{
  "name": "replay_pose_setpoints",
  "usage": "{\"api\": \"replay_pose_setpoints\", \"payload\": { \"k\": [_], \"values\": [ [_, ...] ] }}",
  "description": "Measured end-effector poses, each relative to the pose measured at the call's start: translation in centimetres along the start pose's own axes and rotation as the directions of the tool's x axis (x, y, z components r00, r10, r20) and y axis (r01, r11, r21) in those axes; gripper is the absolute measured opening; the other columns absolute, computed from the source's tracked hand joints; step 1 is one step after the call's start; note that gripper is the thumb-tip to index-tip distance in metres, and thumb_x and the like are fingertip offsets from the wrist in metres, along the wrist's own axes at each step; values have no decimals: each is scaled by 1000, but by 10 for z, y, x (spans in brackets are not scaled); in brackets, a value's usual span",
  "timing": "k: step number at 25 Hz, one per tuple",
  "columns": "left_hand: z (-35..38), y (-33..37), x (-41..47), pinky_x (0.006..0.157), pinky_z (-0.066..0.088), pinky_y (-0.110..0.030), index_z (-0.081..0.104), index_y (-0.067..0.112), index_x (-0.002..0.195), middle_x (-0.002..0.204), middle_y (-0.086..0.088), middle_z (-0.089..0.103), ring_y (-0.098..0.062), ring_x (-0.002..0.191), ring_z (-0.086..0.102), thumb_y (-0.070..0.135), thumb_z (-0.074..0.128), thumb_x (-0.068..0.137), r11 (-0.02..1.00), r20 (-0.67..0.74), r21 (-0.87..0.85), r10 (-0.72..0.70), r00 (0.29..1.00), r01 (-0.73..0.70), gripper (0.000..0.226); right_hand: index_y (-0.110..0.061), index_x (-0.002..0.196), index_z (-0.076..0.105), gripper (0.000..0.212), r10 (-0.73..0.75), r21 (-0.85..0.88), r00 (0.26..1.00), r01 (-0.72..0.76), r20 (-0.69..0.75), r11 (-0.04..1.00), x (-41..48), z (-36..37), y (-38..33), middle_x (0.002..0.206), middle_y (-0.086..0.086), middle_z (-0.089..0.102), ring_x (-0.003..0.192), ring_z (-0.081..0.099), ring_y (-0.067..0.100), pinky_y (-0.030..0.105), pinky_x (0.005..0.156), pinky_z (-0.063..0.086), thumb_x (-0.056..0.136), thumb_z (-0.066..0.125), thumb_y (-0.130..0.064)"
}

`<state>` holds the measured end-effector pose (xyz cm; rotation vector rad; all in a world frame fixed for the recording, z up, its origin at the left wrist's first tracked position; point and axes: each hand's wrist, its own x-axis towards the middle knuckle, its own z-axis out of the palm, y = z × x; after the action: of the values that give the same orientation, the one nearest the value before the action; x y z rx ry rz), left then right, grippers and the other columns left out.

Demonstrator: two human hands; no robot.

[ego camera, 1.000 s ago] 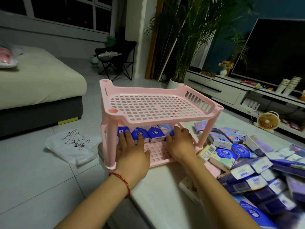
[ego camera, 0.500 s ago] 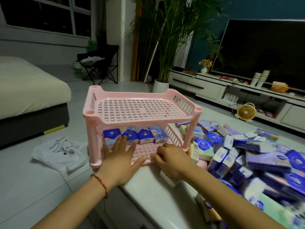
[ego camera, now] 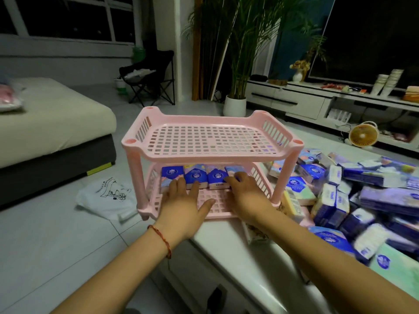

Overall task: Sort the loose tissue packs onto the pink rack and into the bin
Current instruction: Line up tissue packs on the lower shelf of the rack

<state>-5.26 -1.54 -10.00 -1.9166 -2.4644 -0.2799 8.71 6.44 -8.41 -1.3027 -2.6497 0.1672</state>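
Note:
A pink two-tier rack stands on the corner of a white table. Its top tier is bare. On the lower tier a row of blue tissue packs stands upright along the back. My left hand lies flat on the lower shelf, its straight fingers touching the fronts of the left packs. My right hand reaches in beside it, fingers bent against the rightmost pack. A big heap of loose tissue packs covers the table to the right of the rack.
A white printed bag lies on the tiled floor left of the table. A bed is at far left. A potted palm, a low TV cabinet and a small fan stand behind.
My view has swung so the rack sits more centred. Both hands have pushed back in against the row of packs, squaring it up; the right hand moved forward onto the rightmost pack.

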Motion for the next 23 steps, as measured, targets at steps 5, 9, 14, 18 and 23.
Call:
{"api": "replay_pose_setpoints", "payload": {
  "k": [5,9,14,18,23],
  "values": [
    [1,-3,4,118,8,-37,4,18,149,155,-10,2,-28,144,-1,56,30,93,995,48,-103,-8,999,13,73,-17,140,35,45,-27,-12,995,26,-97,1000,3,7,2,143,6,36,125,36,24,33,100,37,97,38,-31],
    [2,-5,4,118,10,-36,6,21,149,155,-8,-2,-25,144,-2,57,33,92,982,50,-181,-40,998,48,73,-17,136,39,43,-41,-11,994,40,-104,999,3,9,3,141,5,40,122,38,23,32,100,35,96,37,-32],
    [2,8,-3,112,24,-44,22,8,145,149,-20,20,-35,139,22,60,33,89,980,-249,-198,-43,967,-7,78,-16,138,35,49,-25,-23,997,24,-76,999,-11,-12,-5,138,9,44,123,41,26,35,102,35,97,36,-42],
    [-15,49,-27,100,39,-24,40,12,132,136,-5,35,-15,123,39,49,34,89,737,-573,-462,176,800,-493,57,-8,106,60,30,-117,61,958,105,262,993,-58,-79,1,103,10,63,90,59,23,31,77,44,95,47,-34],
    [-24,80,-50,91,41,-18,46,14,116,123,-2,46,-14,109,51,33,30,97,526,-752,-233,435,494,-818,32,-14,80,62,7,186,311,960,-245,209,918,-93,-161,55,74,0,63,65,58,14,24,62,48,85,66,-17]
  ]
}}
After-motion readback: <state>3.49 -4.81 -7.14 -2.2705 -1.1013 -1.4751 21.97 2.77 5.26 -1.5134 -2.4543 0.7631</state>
